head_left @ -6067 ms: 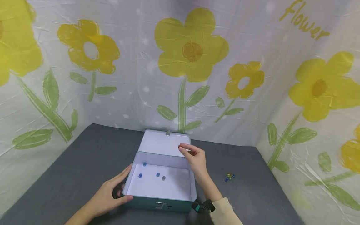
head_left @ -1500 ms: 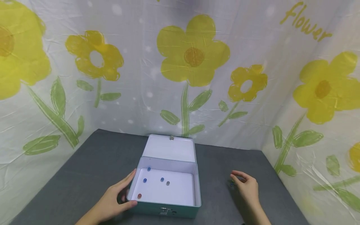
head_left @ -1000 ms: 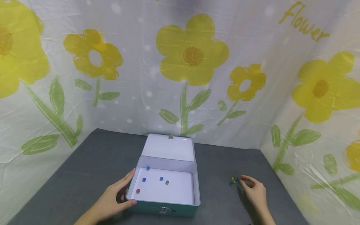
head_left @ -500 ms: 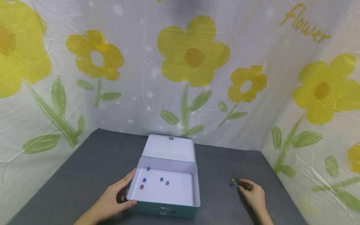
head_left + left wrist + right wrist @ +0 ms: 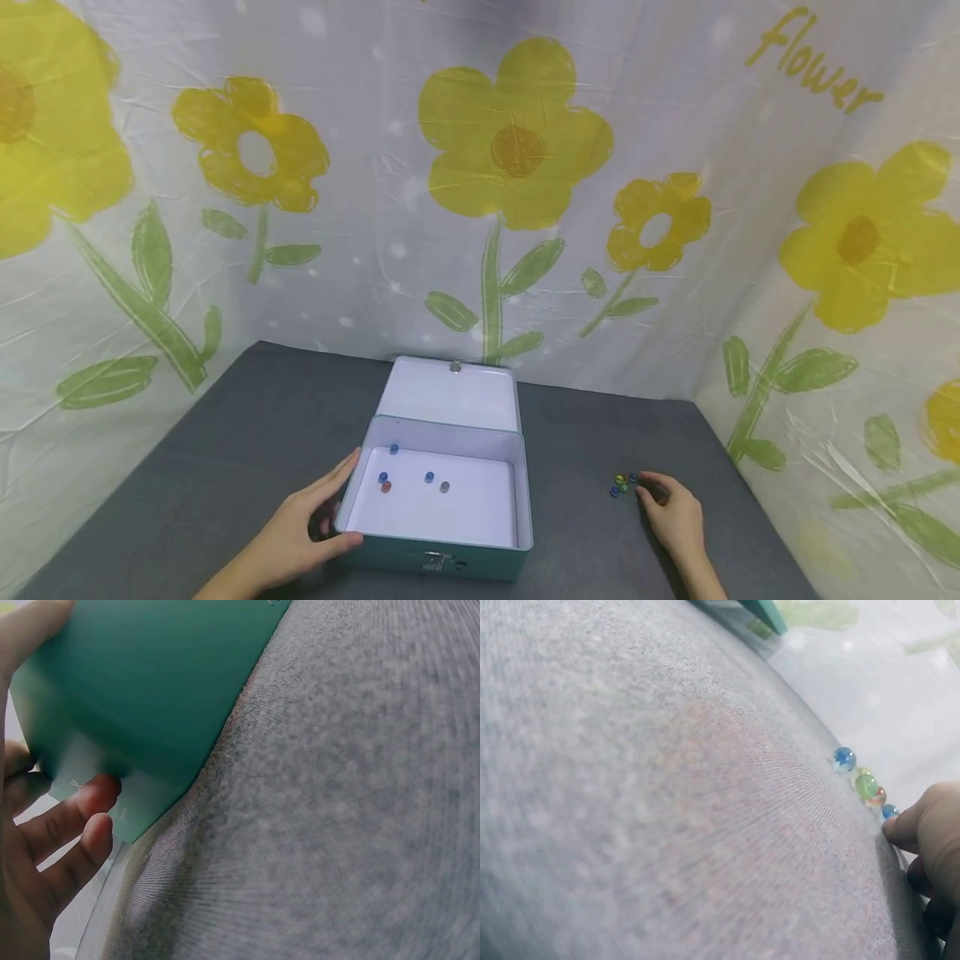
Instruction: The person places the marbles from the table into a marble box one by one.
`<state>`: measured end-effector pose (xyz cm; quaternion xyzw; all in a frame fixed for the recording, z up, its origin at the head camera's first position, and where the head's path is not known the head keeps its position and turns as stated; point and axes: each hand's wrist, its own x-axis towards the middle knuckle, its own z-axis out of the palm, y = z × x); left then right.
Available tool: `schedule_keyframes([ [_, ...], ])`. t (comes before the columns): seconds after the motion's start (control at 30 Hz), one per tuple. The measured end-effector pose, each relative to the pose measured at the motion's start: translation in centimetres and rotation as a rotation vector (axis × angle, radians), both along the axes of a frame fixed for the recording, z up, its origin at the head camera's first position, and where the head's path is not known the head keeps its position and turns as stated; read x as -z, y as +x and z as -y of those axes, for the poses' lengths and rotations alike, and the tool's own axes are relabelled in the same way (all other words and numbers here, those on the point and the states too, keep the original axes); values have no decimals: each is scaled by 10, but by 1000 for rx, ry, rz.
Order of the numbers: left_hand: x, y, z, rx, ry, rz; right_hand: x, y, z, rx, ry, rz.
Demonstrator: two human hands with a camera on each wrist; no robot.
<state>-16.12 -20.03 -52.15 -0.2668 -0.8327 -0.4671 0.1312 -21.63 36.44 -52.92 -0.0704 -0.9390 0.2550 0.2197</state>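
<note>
A green metal box (image 5: 431,557) with a white inside stands with its lid (image 5: 450,396) laid back. Several blue marbles (image 5: 429,477), a red marble (image 5: 386,487) and a grey marble (image 5: 445,487) lie on its floor. My left hand (image 5: 303,529) grips the box's front left corner, thumb at the front rim, fingers along the left side. My right hand (image 5: 675,512) rests on the cloth right of the box, index fingertip and thumb close beside a blue marble (image 5: 890,812). That marble shows just past the fingertips, at the edge of a small cluster with a green marble (image 5: 866,786).
A dark grey cloth (image 5: 570,450) covers the table. White curtains with yellow flowers (image 5: 517,150) close off the back and sides. The box's latch (image 5: 432,560) faces me. Another blue marble (image 5: 844,759) sits at the cluster's other end.
My right hand held a red marble over the box earlier and is now at the cluster on the right. The red marble has rolled back along the box floor. My left hand keeps its grip.
</note>
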Motion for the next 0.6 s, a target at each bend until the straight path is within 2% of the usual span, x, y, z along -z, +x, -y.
schedule_keyframes([
  [0.37,-3,1,1,-22,-15,6,1,-4,4,-14,-28,-3],
  [0.6,-2,2,1,15,14,-5,2,-9,4,-22,-32,-46],
])
